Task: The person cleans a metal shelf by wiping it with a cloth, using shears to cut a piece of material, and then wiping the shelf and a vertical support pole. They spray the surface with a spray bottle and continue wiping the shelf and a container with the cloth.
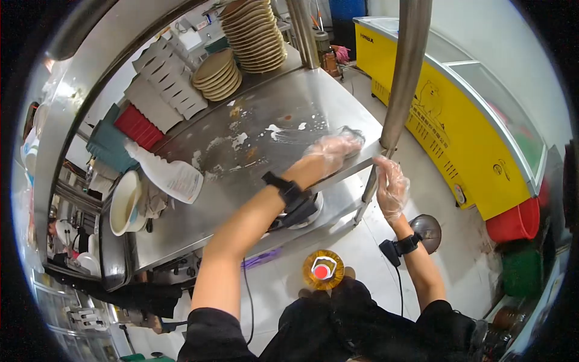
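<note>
bowl: a cream bowl (123,204) stands at the left end of the tabletop (313,90), mouth up.
spray bottle: a white spray bottle (167,173) lies on its side just right of the bowl, nozzle pointing far-left.
far-left stock: a red box (137,127) and stacked white cartons (163,84) line the far edge.
plates: two stacks of tan plates (218,73) stand at the far end, the right-hand stack taller.
surface: steel, with white and brownish smears (241,140) across the middle.
left hand: the left hand (330,152), in a clear plastic glove, is at the near right corner of the tabletop. Its fingers curl over a dark pad (354,135) and press it to the steel. There is a black band on the wrist.
dark pad: on the tabletop, under the left fingertips, just left of the post (405,72).
floor bottle: a bottle with a red cap (322,270) stands on the floor below, close to the person.
right hand: the right hand (392,188), also gloved, is against the tabletop's corner beside the post, fingers half curled. I cannot tell whether it clasps the rim.
right side: a yellow chest freezer (458,127), with a red bucket (515,222) at its near end.
</note>
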{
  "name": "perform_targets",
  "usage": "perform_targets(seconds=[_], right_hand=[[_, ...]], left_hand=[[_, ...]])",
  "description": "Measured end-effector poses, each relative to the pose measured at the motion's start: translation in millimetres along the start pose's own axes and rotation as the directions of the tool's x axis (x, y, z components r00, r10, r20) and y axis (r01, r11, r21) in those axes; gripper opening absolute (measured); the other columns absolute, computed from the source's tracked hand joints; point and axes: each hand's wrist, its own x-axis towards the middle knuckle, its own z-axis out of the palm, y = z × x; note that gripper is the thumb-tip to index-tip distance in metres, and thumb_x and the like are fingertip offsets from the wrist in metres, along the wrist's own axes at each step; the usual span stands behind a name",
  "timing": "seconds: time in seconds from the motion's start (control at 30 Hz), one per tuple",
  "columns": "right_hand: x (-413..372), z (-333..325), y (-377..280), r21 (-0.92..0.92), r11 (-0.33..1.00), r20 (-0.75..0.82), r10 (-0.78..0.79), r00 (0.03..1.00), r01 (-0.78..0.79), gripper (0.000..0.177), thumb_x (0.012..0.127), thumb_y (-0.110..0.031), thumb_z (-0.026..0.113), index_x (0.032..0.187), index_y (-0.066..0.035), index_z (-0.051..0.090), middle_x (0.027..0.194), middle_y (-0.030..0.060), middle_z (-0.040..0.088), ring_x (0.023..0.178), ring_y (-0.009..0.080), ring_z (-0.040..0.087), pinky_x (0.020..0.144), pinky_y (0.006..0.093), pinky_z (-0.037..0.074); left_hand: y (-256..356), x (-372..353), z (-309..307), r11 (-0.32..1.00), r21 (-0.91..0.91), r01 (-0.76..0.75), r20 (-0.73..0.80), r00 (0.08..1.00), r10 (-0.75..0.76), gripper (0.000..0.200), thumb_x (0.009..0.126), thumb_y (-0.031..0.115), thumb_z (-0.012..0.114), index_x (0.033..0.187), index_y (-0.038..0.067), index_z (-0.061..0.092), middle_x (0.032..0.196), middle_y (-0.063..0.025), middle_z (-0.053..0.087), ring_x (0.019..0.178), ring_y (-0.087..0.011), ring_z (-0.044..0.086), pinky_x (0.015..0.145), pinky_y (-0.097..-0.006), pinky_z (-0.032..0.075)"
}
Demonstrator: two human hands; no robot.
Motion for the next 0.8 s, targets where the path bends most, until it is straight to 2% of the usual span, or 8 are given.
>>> perform_targets(seconds=[0.3,0.37,0.4,0.5,0.6,0.63,0.7,0.8], right_hand=[[-14,-30,7,0.01,0.993,0.048,0.12,0.992,-0.12,0.025,0.088,0.01,0.059,0.107,-0.004,0.066,0.098,0.0148,0.07,0.092,0.0301,0.068,0.08,0.036,0.052],[-13,-37,12,-0.018,0.997,0.017,0.081,0.997,-0.08,0.03,0.085,0.011,0.058,0.107,-0.007,0.066,0.098,0.0138,0.07,0.088,0.0315,0.068,0.075,0.0378,0.053],[-11,-39,12,-0.014,0.996,0.027,0.084,0.996,-0.084,0.031,0.085,0.011,0.058,0.107,-0.008,0.066,0.097,0.0135,0.07,0.088,0.0308,0.068,0.075,0.0373,0.053],[-2,-29,20,0.01,0.997,0.046,0.076,0.996,-0.076,0.03,0.085,0.01,0.058,0.107,-0.008,0.066,0.098,0.0134,0.07,0.09,0.0309,0.068,0.077,0.0371,0.054],[14,-8,15,-0.041,0.998,-0.002,-0.055,0.999,0.054,0.029,0.081,0.009,0.061,0.106,-0.005,0.067,0.098,0.0134,0.069,0.096,0.0337,0.066,0.084,0.0405,0.054],[18,-3,14,-0.134,0.985,0.018,-0.106,0.994,0.107,0.029,0.079,0.008,0.063,0.105,-0.005,0.067,0.102,0.0127,0.069,0.098,0.0338,0.066,0.084,0.0421,0.054],[23,4,17,-0.213,0.962,0.065,-0.163,0.985,0.173,0.029,0.079,0.007,0.064,0.105,-0.006,0.066,0.107,0.0117,0.068,0.101,0.0335,0.065,0.085,0.0427,0.054],[19,7,28,-0.259,0.943,0.114,-0.187,0.976,0.211,0.029,0.079,0.005,0.063,0.105,-0.008,0.066,0.113,0.0101,0.068,0.107,0.0304,0.064,0.09,0.0413,0.053]], left_hand=[[-33,128,38,0.991,0.136,-0.008,-0.054,0.998,0.015,0.024,0.098,0.008,0.048,0.115,0.007,0.065,0.117,-0.0097,0.068,0.107,-0.0226,0.065,0.095,-0.0302,0.05],[-13,101,20,0.985,-0.152,0.083,0.069,0.995,-0.073,0.027,0.102,0.012,0.045,0.12,0.009,0.065,0.121,-0.0092,0.067,0.111,-0.0223,0.063,0.096,-0.0293,0.048],[-12,84,18,0.971,0.173,-0.165,0.026,0.986,0.163,0.029,0.104,0.019,0.046,0.125,0.009,0.063,0.124,-0.0097,0.065,0.114,-0.0205,0.06,0.097,-0.0283,0.046],[33,58,-11,0.801,-0.39,0.453,0.317,0.883,-0.345,0.041,0.101,0.034,0.052,0.134,0.011,0.058,0.137,-0.0101,0.058,0.123,-0.0211,0.056,0.102,-0.0305,0.043],[21,85,-4,0.769,-0.362,0.528,0.387,0.835,-0.391,0.043,0.104,0.036,0.045,0.137,0.012,0.054,0.143,-0.0109,0.053,0.128,-0.0235,0.053,0.105,-0.0315,0.042],[8,96,5,0.985,0.096,0.141,0.213,0.964,-0.159,0.038,0.105,0.027,0.038,0.137,0.011,0.053,0.143,-0.0127,0.053,0.128,-0.025,0.054,0.107,-0.0326,0.042],[-10,118,5,0.883,0.455,-0.114,0.203,0.979,0.022,0.039,0.102,0.013,0.033,0.136,0.01,0.052,0.142,-0.0133,0.053,0.128,-0.0263,0.053,0.109,-0.0339,0.041],[-76,163,24,0.827,0.562,0.034,0.198,0.965,-0.174,0.039,0.097,0.009,0.035,0.128,0.011,0.058,0.133,-0.0115,0.06,0.122,-0.0229,0.058,0.106,-0.0341,0.044]])
